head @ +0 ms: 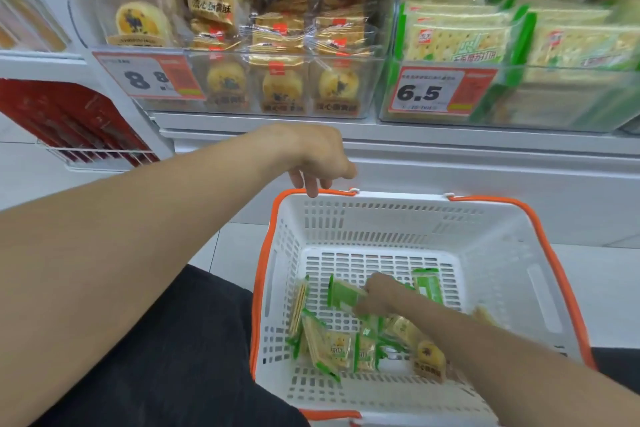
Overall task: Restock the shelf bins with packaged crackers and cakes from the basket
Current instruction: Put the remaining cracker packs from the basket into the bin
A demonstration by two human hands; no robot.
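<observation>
Right hand (375,293) pinches a green cracker pack (344,295) in the basket (498,253); left hand (320,163), fingers loosely curled, touches its orange handle (273,218) below the shelf bins (287,87).

Both forearms I see are bare from elbow down to the wrist; no sleeve edge visible anywhere. Left hand (317,158) bare: no ring, watch or glove that I can spot. Right hand (375,295) likewise bare, though blurred. Below the left arm, black fabric trousers (166,350) with a faint heathered weave; a dark strip at far right edge too.
</observation>
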